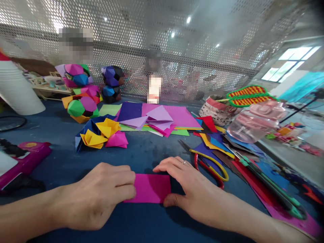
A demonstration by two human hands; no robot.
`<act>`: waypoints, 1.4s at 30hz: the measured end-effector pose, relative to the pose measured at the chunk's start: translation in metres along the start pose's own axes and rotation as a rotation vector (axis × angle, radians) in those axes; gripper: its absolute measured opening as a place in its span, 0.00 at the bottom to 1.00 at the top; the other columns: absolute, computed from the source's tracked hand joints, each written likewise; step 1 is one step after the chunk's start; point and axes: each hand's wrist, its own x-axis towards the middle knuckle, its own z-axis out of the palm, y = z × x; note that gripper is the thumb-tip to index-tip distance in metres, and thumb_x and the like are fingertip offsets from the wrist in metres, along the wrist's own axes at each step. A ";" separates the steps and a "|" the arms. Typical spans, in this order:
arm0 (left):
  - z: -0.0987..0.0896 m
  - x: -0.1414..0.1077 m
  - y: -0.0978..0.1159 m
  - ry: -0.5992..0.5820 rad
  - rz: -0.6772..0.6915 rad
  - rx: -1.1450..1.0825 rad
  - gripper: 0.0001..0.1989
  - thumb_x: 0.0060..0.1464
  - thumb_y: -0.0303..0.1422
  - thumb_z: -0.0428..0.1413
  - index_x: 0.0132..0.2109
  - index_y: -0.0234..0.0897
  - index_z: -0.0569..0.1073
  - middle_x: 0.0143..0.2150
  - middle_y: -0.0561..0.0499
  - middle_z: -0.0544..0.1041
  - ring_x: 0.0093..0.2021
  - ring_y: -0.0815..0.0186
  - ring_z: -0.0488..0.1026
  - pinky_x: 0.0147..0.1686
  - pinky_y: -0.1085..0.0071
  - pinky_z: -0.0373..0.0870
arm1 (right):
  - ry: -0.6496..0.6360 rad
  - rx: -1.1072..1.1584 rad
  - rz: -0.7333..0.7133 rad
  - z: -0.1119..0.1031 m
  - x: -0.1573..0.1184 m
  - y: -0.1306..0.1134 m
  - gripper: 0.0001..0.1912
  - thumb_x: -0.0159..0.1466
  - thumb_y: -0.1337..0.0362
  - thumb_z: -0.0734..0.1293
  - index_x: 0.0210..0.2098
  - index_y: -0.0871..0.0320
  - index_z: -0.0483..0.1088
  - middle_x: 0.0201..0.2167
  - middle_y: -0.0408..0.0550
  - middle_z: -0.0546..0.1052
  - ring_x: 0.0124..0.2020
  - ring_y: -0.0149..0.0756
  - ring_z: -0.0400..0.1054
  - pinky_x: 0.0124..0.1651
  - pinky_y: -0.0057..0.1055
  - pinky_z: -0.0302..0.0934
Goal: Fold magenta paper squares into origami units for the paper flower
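A magenta paper rectangle [153,189] lies flat on the dark blue table, with straight edges along its top and bottom. My left hand [98,195] is closed, fingers curled and pressed onto the paper's left end, which it covers. On the right, my right hand [187,189] rests with fingers stretched and apart. Its thumb touches the lower right corner, while the fingertips reach the upper edge; a ring shows on one finger. Beyond the hands sit folded yellow paper pieces [108,127], a folded magenta piece [117,139] and scissors [206,165] with red and yellow handles.
Paper sheets [177,116] are stacked at the back. Faceted paper balls [83,108] stand back left, near white cups [19,86] and a magenta glue gun [30,158]. To the right are a pink bottle [253,123], a green-black cutter [273,189] and a fabric basket [215,109].
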 end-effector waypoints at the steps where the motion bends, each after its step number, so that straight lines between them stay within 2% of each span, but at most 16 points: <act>1: 0.003 0.002 0.000 -0.003 0.031 0.000 0.16 0.53 0.18 0.46 0.41 0.39 0.72 0.31 0.51 0.77 0.29 0.64 0.71 0.28 0.71 0.69 | 0.020 -0.020 -0.014 0.000 0.000 0.001 0.24 0.63 0.65 0.75 0.56 0.51 0.67 0.57 0.47 0.71 0.58 0.44 0.64 0.62 0.45 0.57; 3: 0.009 0.005 -0.001 -0.013 0.055 -0.019 0.18 0.52 0.17 0.46 0.46 0.38 0.71 0.36 0.49 0.79 0.33 0.62 0.72 0.32 0.69 0.71 | 0.063 -0.066 -0.043 0.001 0.002 0.005 0.17 0.65 0.70 0.72 0.52 0.52 0.70 0.53 0.46 0.73 0.55 0.42 0.66 0.61 0.44 0.58; 6: 0.011 0.008 -0.001 -0.044 -0.003 -0.078 0.19 0.50 0.16 0.45 0.44 0.38 0.71 0.43 0.48 0.78 0.40 0.62 0.74 0.40 0.69 0.73 | 0.103 -0.112 -0.065 0.003 0.005 0.012 0.13 0.66 0.71 0.71 0.48 0.52 0.72 0.51 0.44 0.74 0.53 0.41 0.66 0.59 0.43 0.59; 8: 0.009 0.008 -0.002 -0.056 -0.032 -0.098 0.22 0.50 0.15 0.44 0.46 0.39 0.72 0.50 0.47 0.77 0.50 0.61 0.74 0.49 0.67 0.74 | 0.119 -0.129 -0.070 0.004 0.006 0.013 0.12 0.66 0.71 0.71 0.47 0.52 0.72 0.51 0.44 0.74 0.52 0.40 0.67 0.58 0.42 0.60; 10: 0.006 0.008 -0.003 -0.058 -0.025 -0.077 0.26 0.50 0.16 0.43 0.52 0.40 0.71 0.58 0.47 0.75 0.59 0.60 0.72 0.57 0.63 0.71 | 0.147 -0.156 -0.071 0.004 0.006 0.010 0.13 0.66 0.71 0.71 0.48 0.52 0.72 0.51 0.44 0.74 0.52 0.40 0.67 0.58 0.42 0.61; 15: 0.008 0.002 -0.010 -0.100 -0.010 -0.004 0.32 0.51 0.16 0.43 0.60 0.42 0.65 0.63 0.50 0.74 0.63 0.61 0.71 0.62 0.60 0.70 | 0.322 -0.285 -0.053 -0.012 -0.003 0.011 0.08 0.70 0.70 0.63 0.46 0.55 0.71 0.46 0.48 0.76 0.47 0.40 0.71 0.53 0.41 0.64; 18: 0.011 0.001 -0.012 -0.120 -0.044 -0.045 0.30 0.54 0.17 0.44 0.61 0.42 0.66 0.63 0.51 0.74 0.64 0.61 0.70 0.64 0.59 0.68 | 0.363 -0.431 0.118 -0.025 -0.021 0.029 0.10 0.72 0.68 0.58 0.46 0.56 0.70 0.43 0.51 0.77 0.44 0.44 0.73 0.48 0.43 0.66; 21: 0.011 0.002 -0.013 -0.129 -0.091 -0.104 0.25 0.58 0.19 0.45 0.59 0.42 0.68 0.62 0.50 0.75 0.63 0.61 0.71 0.65 0.58 0.66 | 0.304 -0.529 0.361 -0.029 -0.041 0.054 0.14 0.71 0.62 0.58 0.53 0.57 0.67 0.47 0.56 0.77 0.49 0.51 0.73 0.50 0.50 0.66; 24: 0.014 0.001 -0.015 -0.112 -0.157 -0.157 0.20 0.63 0.23 0.46 0.57 0.42 0.70 0.60 0.49 0.76 0.63 0.61 0.71 0.66 0.56 0.63 | 0.250 -0.520 0.419 -0.025 -0.050 0.070 0.21 0.69 0.62 0.57 0.61 0.57 0.61 0.52 0.57 0.75 0.51 0.51 0.72 0.51 0.48 0.65; 27: 0.017 -0.001 -0.018 -0.117 -0.215 -0.194 0.17 0.65 0.26 0.49 0.57 0.45 0.70 0.58 0.51 0.77 0.64 0.60 0.69 0.68 0.52 0.59 | 0.217 -0.498 0.470 -0.028 -0.047 0.075 0.27 0.64 0.65 0.60 0.63 0.55 0.58 0.48 0.54 0.75 0.41 0.46 0.74 0.42 0.43 0.66; 29: 0.017 -0.003 -0.021 -0.136 -0.236 -0.210 0.17 0.65 0.28 0.50 0.58 0.46 0.70 0.59 0.52 0.76 0.64 0.60 0.68 0.69 0.50 0.56 | 0.170 -0.450 0.462 -0.033 -0.044 0.076 0.26 0.61 0.66 0.63 0.60 0.54 0.62 0.40 0.49 0.76 0.33 0.42 0.73 0.37 0.38 0.64; 33: 0.013 -0.005 -0.025 -0.207 -0.231 -0.245 0.18 0.65 0.28 0.50 0.59 0.49 0.69 0.62 0.56 0.74 0.67 0.61 0.65 0.71 0.48 0.49 | 0.193 -0.177 0.411 -0.038 -0.039 0.066 0.14 0.63 0.64 0.66 0.48 0.53 0.69 0.23 0.39 0.70 0.24 0.36 0.66 0.27 0.31 0.59; 35: 0.011 -0.005 -0.026 -0.238 -0.234 -0.254 0.19 0.65 0.28 0.51 0.60 0.51 0.68 0.63 0.58 0.73 0.68 0.63 0.63 0.72 0.48 0.46 | 0.245 -0.035 0.398 -0.032 -0.032 0.050 0.12 0.69 0.59 0.61 0.51 0.52 0.65 0.23 0.37 0.68 0.20 0.32 0.64 0.23 0.27 0.58; 36: 0.011 -0.004 -0.027 -0.246 -0.239 -0.258 0.20 0.64 0.28 0.51 0.60 0.51 0.68 0.64 0.58 0.72 0.68 0.63 0.62 0.72 0.48 0.45 | 0.306 0.155 0.385 -0.027 -0.027 0.039 0.14 0.71 0.57 0.60 0.54 0.51 0.62 0.23 0.37 0.68 0.19 0.32 0.64 0.21 0.26 0.58; 39: 0.010 -0.003 -0.028 -0.251 -0.263 -0.292 0.18 0.63 0.30 0.53 0.59 0.50 0.69 0.64 0.58 0.72 0.68 0.62 0.62 0.72 0.47 0.44 | 0.408 0.578 0.239 -0.009 -0.002 0.003 0.10 0.72 0.56 0.61 0.50 0.50 0.60 0.23 0.35 0.68 0.20 0.29 0.65 0.22 0.23 0.62; 42: 0.010 -0.002 -0.027 -0.259 -0.300 -0.336 0.17 0.61 0.35 0.58 0.56 0.49 0.72 0.62 0.55 0.74 0.68 0.59 0.63 0.72 0.45 0.43 | 0.352 0.738 0.116 0.009 0.023 -0.025 0.05 0.73 0.59 0.60 0.46 0.51 0.59 0.21 0.33 0.67 0.18 0.25 0.63 0.21 0.20 0.60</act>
